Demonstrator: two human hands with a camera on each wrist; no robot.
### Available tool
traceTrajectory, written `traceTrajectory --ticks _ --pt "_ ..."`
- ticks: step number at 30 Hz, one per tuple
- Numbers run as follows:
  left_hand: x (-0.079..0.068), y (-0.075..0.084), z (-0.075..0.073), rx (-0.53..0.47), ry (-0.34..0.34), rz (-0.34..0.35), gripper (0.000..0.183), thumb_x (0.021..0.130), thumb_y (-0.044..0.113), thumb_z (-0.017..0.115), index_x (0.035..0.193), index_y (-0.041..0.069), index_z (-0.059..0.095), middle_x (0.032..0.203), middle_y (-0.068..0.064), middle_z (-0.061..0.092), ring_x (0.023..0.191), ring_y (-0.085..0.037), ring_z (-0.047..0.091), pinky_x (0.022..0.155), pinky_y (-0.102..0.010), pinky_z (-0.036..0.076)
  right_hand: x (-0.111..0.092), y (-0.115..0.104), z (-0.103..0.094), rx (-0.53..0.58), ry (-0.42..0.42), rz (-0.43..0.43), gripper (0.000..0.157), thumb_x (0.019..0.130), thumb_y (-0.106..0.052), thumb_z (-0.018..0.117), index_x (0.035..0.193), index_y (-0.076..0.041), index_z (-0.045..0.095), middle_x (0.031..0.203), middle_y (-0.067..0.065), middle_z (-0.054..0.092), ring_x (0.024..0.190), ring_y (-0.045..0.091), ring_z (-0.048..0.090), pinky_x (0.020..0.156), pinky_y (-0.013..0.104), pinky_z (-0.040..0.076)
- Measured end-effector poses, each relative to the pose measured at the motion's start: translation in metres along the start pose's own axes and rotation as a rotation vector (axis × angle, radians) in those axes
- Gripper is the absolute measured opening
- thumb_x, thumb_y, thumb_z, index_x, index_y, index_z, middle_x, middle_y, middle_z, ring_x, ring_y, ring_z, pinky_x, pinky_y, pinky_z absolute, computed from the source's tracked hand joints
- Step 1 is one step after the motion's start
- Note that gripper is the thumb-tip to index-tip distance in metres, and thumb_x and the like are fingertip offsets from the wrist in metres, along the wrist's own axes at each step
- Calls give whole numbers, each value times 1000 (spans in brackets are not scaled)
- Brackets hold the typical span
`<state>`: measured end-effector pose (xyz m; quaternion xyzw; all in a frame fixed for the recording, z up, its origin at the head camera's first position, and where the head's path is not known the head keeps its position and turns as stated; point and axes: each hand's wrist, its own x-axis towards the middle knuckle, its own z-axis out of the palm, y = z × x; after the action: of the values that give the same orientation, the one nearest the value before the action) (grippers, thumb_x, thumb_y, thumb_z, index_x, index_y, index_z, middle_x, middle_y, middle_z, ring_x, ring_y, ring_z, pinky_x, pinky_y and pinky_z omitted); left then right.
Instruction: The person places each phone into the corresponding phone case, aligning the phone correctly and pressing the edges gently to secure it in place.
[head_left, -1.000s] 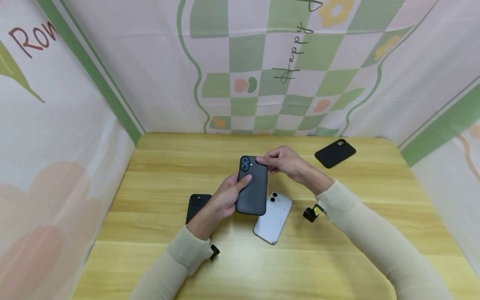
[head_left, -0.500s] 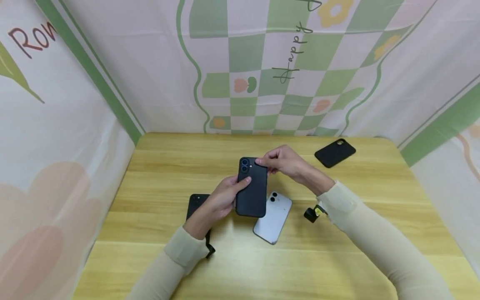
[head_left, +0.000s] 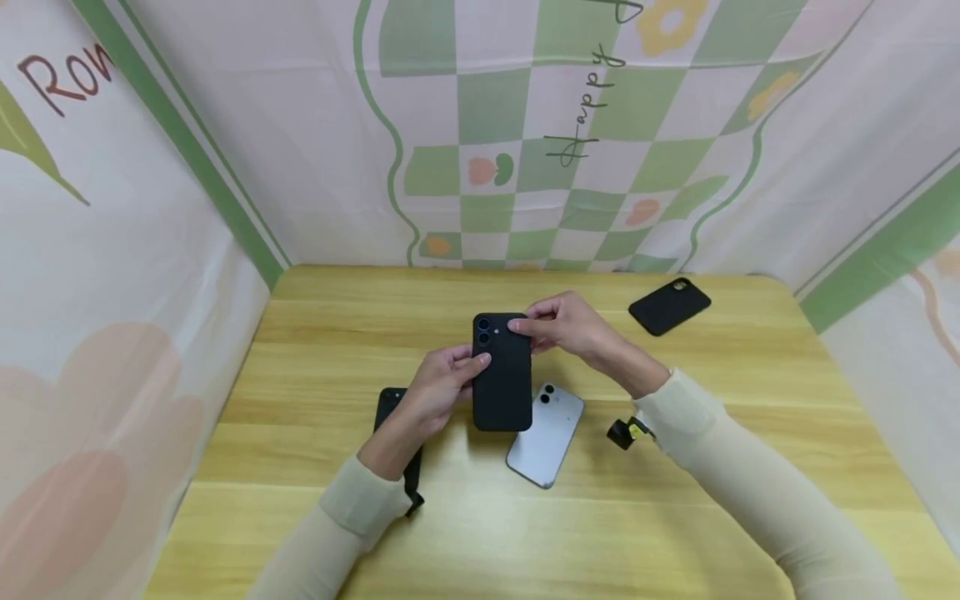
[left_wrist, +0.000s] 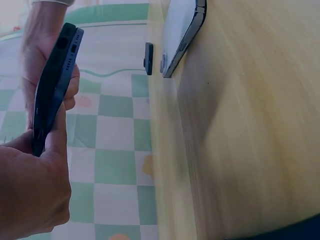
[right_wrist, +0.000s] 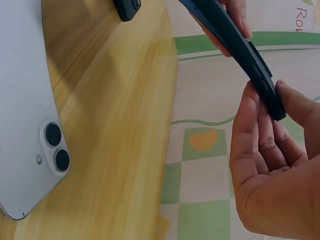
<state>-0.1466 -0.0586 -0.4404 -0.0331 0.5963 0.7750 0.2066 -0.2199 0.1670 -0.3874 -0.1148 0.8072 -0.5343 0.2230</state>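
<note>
A black phone case (head_left: 501, 392) with a dark phone (left_wrist: 68, 65) against its inner side is held above the table, its camera corner at upper left in the head view. In the left wrist view, the phone's port edge shows beside the case's bottom cutout, slightly apart. My left hand (head_left: 435, 387) pinches the left side, thumb on the back. My right hand (head_left: 573, 329) pinches the upper right corner between thumb and fingers. Beneath lies a white phone (head_left: 543, 437), camera side up. My left forearm partly hides a black phone (head_left: 386, 404).
Another black phone case (head_left: 670, 306) lies at the back right of the wooden table (head_left: 750, 467). Patterned cloth (head_left: 495, 108) hangs behind the table and along both sides. A small black wrist camera (head_left: 621, 433) hangs below the right cuff.
The phone case and the left hand have shifted slightly left. The case's back is turned a little and looks darker. The right hand keeps its pinch on the corner.
</note>
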Motion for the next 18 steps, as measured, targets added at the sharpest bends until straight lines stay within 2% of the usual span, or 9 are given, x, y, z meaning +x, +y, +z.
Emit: traceTrajectory --ticks 9,13,18 --pt "0 3 2 -43 63 -3 34 109 15 62 139 0 64 130 -15 74 117 -25 73 96 -36 61 -4 3 8 130 27 -3 19 99 -9 75 107 8 74 88 8 78 80 20 77 78 40 66" --pt "0 6 2 -59 105 -4 33 108 19 63 137 2 66 128 -12 75 114 -24 74 94 -35 62 -8 6 14 134 35 -8 19 98 -8 76 108 8 73 87 7 78 79 19 76 79 41 66" --pt "0 8 3 -76 121 26 31 108 19 63 135 4 67 129 -11 75 116 -24 74 96 -37 61 -13 7 22 113 92 -24 21 97 -12 79 108 5 74 88 5 78 81 17 76 79 39 66"
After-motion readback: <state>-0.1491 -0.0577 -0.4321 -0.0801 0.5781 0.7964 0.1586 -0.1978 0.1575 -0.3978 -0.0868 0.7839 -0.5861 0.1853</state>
